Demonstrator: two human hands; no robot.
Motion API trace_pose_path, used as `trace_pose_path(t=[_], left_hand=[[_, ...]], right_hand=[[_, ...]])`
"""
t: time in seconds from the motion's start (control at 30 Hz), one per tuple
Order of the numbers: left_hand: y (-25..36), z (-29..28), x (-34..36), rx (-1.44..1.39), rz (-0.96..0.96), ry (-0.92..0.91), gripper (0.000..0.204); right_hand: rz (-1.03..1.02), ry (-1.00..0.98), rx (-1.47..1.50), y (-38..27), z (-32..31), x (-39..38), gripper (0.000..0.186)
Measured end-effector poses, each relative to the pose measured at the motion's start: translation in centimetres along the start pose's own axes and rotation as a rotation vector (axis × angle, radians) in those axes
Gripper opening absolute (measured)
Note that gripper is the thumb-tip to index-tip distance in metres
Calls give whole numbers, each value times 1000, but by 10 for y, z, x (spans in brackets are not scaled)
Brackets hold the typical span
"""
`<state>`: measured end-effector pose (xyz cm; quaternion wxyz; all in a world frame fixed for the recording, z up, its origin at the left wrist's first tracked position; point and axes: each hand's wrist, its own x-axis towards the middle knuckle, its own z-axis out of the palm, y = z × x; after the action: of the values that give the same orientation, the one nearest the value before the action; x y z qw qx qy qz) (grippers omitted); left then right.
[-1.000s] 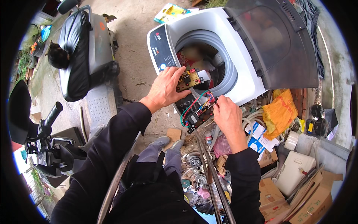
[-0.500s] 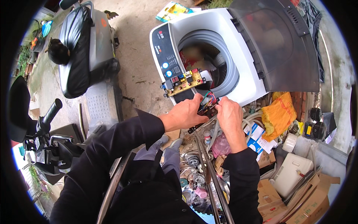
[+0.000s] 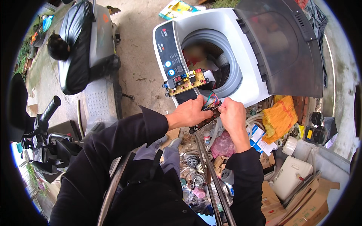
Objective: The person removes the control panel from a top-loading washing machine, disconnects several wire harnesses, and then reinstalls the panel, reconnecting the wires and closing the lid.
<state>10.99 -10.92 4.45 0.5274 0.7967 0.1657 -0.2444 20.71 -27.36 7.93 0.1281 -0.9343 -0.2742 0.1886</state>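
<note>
A white top-loading washing machine (image 3: pixel 252 75) stands with its dark lid (image 3: pixel 286 49) raised. A yellow circuit board (image 3: pixel 183 87) with displays lies loose across its control panel (image 3: pixel 169 49), partly over the drum opening. Below it, a dark board (image 3: pixel 201 125) with coloured wires (image 3: pixel 212 98) is gripped in my left hand (image 3: pixel 188 113), whose thumb and fingers press on its upper part. My right hand (image 3: pixel 233 116) pinches the board's right end by the wire connectors; the exact part between those fingertips is hidden.
A scooter (image 3: pixel 98 90) stands on concrete (image 3: pixel 135 67) at left. Metal bars (image 3: pixel 222 199) rise below my hands. At right lie an orange sack (image 3: pixel 279 118), cardboard (image 3: pixel 309 205), a cream plastic box (image 3: pixel 292 177), hoses and assorted clutter, beside a wall (image 3: pixel 337 75).
My left hand has left the yellow board and moved down onto the wired dark board, uncovering the yellow one. My right hand has stayed at that dark board's end.
</note>
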Motion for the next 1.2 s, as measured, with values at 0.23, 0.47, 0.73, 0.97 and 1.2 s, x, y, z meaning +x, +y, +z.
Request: trace_pose_path(t=[0.23,0.47,0.73,0.97,1.2], left_hand=[[6,1,-3,27,5,58,55],[-10,9,-3,17,90,100,51],[-5,9,-5,3,54,20,59],[-4,2,-16,104,60,60,66],[0,-1,-16,105,50,29,66]], right_hand=[[-36,69,99,10,9,7,11],[22,25,307,26,-17,17,10],[399,-33,1260,15,-22,46,17],[412,-75,1605,4,-15,53,19],[426,-45,1427,21,-2,76,18]])
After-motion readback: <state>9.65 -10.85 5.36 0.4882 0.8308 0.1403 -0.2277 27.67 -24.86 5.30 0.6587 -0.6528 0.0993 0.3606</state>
